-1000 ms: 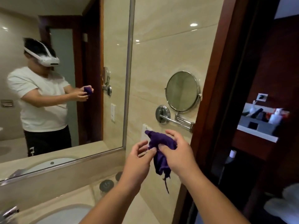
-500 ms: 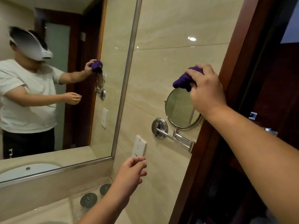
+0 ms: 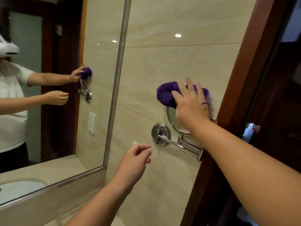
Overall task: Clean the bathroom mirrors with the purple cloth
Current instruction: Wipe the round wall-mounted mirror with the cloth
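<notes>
- Wall mirror: large, metal-framed, fixed to the left part of the tiled wall. It reflects a person in a white shirt with both arms raised, and a white sink at its lower left.
- Counter: beige stone, running below the wall mirror at the bottom left.
- Left hand: held in the air in front of the tiled wall, below and to the left of the chrome wall mount. Grip loosely curled, fingers half bent, holding nothing.
- Wall mount: round chrome plate on the tile, with a folding chrome arm running right to the round mirror's bracket.
- Purple cloth: bunched, pressed against the upper part of the round mirror, spilling over its top edge onto the tile.
- Round mirror: chrome-rimmed, only its lower left part visible; the rest is hidden by cloth and hand.
- Right hand: palm flat on the cloth, fingers spread and pointing up. Grip open and pressing, not closed around the cloth.
- Door frame: dark red-brown wood, just beside the round mirror's right edge.
</notes>
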The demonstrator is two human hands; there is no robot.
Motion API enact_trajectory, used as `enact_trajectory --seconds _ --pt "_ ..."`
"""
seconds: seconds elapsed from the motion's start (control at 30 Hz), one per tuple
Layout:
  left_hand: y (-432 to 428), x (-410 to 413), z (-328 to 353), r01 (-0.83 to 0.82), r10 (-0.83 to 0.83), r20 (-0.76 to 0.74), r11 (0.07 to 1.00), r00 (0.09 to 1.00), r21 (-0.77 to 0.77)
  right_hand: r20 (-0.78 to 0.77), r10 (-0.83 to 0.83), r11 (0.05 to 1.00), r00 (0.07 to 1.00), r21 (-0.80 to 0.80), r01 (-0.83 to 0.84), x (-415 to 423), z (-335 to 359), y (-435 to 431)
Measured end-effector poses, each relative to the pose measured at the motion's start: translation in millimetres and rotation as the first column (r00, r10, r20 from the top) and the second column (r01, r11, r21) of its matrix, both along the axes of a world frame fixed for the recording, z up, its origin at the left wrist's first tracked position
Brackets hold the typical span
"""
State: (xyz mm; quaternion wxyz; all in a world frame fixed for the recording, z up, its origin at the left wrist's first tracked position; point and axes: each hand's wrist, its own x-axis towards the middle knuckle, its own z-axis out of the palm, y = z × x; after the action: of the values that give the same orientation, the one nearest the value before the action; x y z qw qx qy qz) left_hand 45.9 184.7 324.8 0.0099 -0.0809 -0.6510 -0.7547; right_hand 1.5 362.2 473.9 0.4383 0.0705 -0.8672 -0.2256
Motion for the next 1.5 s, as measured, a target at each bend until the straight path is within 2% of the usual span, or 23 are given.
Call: enact_trajectory --seconds 0.03,0.1,0.13,0.2,0.3,0.4,0.47,0.5,0.57,0.63,0.73,0.8,0.87,0.93,0.97,1.0,1.07,1.13,1.2,1.3,1.4,1.43,1.5 --pt "-1 -3 -1 0.013 -0.013 0.007 1.000 1.000 0.013 -0.019 0.002 1.000 1.000 -0.014 -0.002 2 -3 -3" --pt "-2 -7 -3 0.034 -0.034 0.023 0.999 0.999 0.024 0.230 -0.060 0.987 0.971 0.161 0.022 6 -17 -5" --pt "-2 -9 -4 0.041 -0.042 0.027 0.999 0.999 0.027 0.394 -0.122 0.962 0.911 0.273 0.011 9 -25 -4" --pt "-4 -13 -7 0.049 -0.050 0.024 0.998 0.998 0.034 0.524 -0.244 0.894 0.816 0.447 -0.020 17 -26 1" --pt "-5 -19 -10 0.070 -0.071 0.024 0.997 0.997 0.035 0.421 -0.161 0.918 0.893 0.396 -0.021 14 12 11" --pt "-4 -22 -13 0.088 -0.090 0.037 0.995 0.995 0.051 0.054 -0.025 0.997 0.998 0.072 0.021 10 53 13" --pt "-1 -21 -15 0.097 -0.101 0.042 0.993 0.994 0.069 -0.058 -0.056 0.998 0.997 -0.014 0.055 6 53 7" --pt "2 -20 -15 0.095 -0.098 0.040 0.992 0.994 0.079 -0.014 -0.074 0.996 0.997 0.041 0.074 5 45 4" --pt "7 -20 -15 0.065 -0.067 0.024 0.993 0.997 0.098 0.226 -0.098 0.958 0.969 0.285 0.030 6 19 0" --pt "11 -21 -14 0.044 -0.045 0.008 0.991 0.999 0.124 0.503 -0.202 0.867 0.840 0.490 -0.086 10 -8 2" --pt "17 -21 -11 0.059 -0.057 -0.016 0.989 0.998 0.134 0.623 -0.314 0.807 0.716 0.573 -0.145 18 -3 10" --pt "18 -20 -12 0.079 -0.077 -0.025 0.988 0.997 0.130 0.533 -0.237 0.820 0.812 0.558 -0.127 16 25 19" --pt "20 -19 -13 0.084 -0.082 -0.024 0.988 0.996 0.130 0.300 -0.098 0.909 0.949 0.415 -0.037 17 60 27" --pt "22 -19 -14 0.081 -0.080 -0.012 0.986 0.997 0.146 0.100 -0.066 0.977 0.993 0.207 0.044 21 71 24" --pt "24 -19 -13 0.081 -0.081 -0.009 0.985 0.997 0.153 0.071 -0.084 0.974 0.994 0.218 0.067 21 64 21" --pt "27 -18 -13 0.085 -0.084 -0.011 0.984 0.996 0.154 0.104 -0.097 0.949 0.990 0.309 0.061 22 51 21" --pt "30 -19 -11 0.093 -0.091 -0.024 0.985 0.996 0.148 0.343 -0.140 0.850 0.929 0.523 -0.065 29 13 23" --pt "32 -20 -9 0.095 -0.090 -0.044 0.986 0.995 0.135 0.549 -0.243 0.799 0.800 0.581 -0.157 41 -16 27" --pt "33 -22 -6 0.084 -0.077 -0.056 0.987 0.995 0.134 0.619 -0.265 0.805 0.740 0.564 -0.184 44 -13 31" --pt "34 -23 -4 0.071 -0.062 -0.060 0.986 0.996 0.152 0.450 -0.221 0.827 0.865 0.557 -0.078 31 20 29" --pt "39 -21 -5 0.057 -0.048 -0.065 0.987 0.997 0.153 0.149 -0.166 0.949 0.975 0.292 0.117 22 43 14" --pt "41 -20 -5 0.052 -0.043 -0.066 0.987 0.997 0.150 0.136 -0.171 0.955 0.976 0.268 0.130 19 36 7" --pt "44 -17 -6 0.052 -0.042 -0.069 0.988 0.997 0.146 0.263 -0.200 0.920 0.944 0.382 0.088 14 4 -2"
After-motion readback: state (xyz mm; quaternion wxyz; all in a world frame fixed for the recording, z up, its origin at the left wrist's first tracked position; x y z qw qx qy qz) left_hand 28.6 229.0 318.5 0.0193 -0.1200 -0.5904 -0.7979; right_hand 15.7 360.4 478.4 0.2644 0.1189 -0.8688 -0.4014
